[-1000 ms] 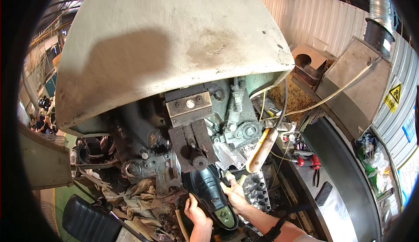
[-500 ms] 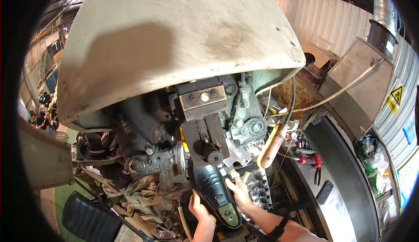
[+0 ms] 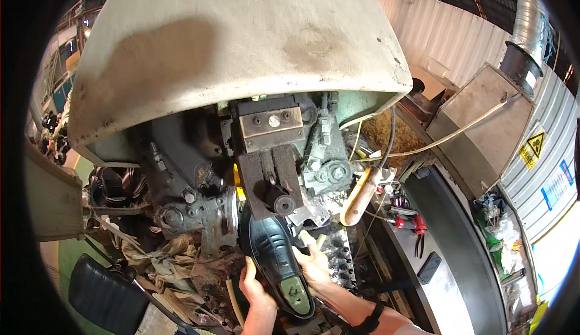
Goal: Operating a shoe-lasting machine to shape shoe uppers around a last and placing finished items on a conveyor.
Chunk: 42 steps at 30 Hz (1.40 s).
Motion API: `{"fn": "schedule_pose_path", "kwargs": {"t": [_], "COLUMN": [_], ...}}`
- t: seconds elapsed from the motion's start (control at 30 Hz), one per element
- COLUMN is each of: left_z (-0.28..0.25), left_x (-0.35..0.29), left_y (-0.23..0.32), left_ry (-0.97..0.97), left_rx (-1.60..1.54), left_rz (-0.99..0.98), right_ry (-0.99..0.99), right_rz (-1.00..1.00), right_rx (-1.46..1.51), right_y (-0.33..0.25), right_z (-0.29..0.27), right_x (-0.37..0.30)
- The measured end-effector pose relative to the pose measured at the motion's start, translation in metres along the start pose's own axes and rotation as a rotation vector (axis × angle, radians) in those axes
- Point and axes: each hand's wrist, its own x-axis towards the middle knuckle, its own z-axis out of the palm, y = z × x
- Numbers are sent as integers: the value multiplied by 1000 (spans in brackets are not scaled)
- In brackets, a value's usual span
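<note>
A black leather shoe (image 3: 270,245) on a green last (image 3: 294,294) lies between my two hands, its toe pointing up toward the machine. My left hand (image 3: 255,291) grips the shoe's left side, thumb along its edge. On the opposite side my right hand (image 3: 314,268) is wrapped against the shoe, its fingers partly hidden. The toe end sits just below and left of a dark roller (image 3: 280,202) on the machine's block. Whether the shoe touches the machine cannot be made out.
A large beige machine hood (image 3: 254,39) overhangs the work. Right of the shoe hangs a wooden-handled lever (image 3: 360,197). A dark conveyor belt (image 3: 459,232), red-handled pliers (image 3: 418,223) and a phone (image 3: 429,267) are at the right. Cloths (image 3: 160,238) and a black seat (image 3: 103,296) stand left.
The shoe has shifted left relative to the roller and turned, so more of its laced upper shows. Both hands moved with it. The whole view has swung slightly.
</note>
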Motion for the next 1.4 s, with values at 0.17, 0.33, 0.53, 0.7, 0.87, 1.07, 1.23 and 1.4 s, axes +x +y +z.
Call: {"fn": "schedule_pose_path", "kwargs": {"t": [0.17,0.33,0.53,0.7,0.87,1.07,1.23,1.4], "left_z": [2,6,1,-11,-8,2,-15,-15], "left_x": [0,-2,6,26,27,20,31,18], "left_y": [-3,-2,-10,-19,-21,-15,-18,-10], "left_ry": [-3,38,74,17,-1,-38,-115,-139], "left_rx": [-21,-8,12,41,58,-31,34,66], "left_rz": [11,24,49,130,219,130,69,31], "right_ry": [8,13,43,44,61,49,68,4], "right_rz": [6,26,63,-19,-106,-19,-29,-6], "right_rx": [28,46,19,58,36,86,110,-122], "right_y": [1,-2,-2,10,20,8,10,15], "right_z": [-6,-6,-7,-11,-13,-8,-7,-23], "right_x": [3,2,9,17,27,20,14,9]}}
